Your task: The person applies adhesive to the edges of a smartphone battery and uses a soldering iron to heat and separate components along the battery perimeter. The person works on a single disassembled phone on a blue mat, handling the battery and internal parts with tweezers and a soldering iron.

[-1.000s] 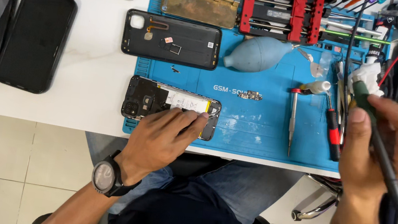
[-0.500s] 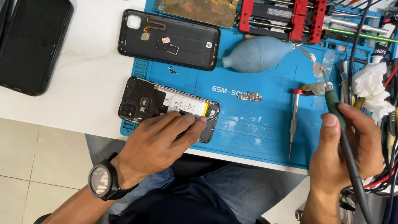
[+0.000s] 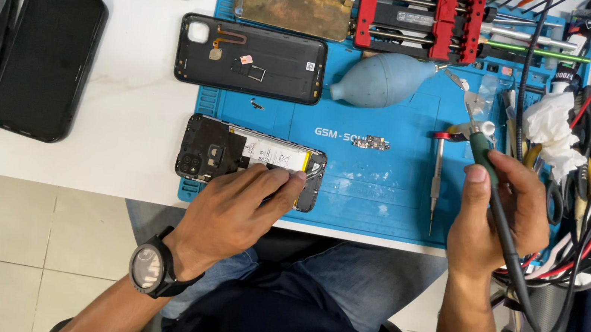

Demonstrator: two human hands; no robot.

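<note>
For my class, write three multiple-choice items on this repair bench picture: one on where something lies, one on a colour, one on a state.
1. Where does the left hand rest?
A. on the opened phone
B. on the black computer mouse
C. on the floor

2. What colour is the work mat?
A. red
B. blue
C. yellow

3. How is the soldering iron at this moment?
A. lying on the mat
B. hanging from a hook
C. gripped in the right hand

Answers: 1 A, its fingers lie across the phone's exposed insides. 2 B, the mat under the phone is blue. 3 C, the fingers wrap its green-and-black handle, tip raised above the mat.
</note>
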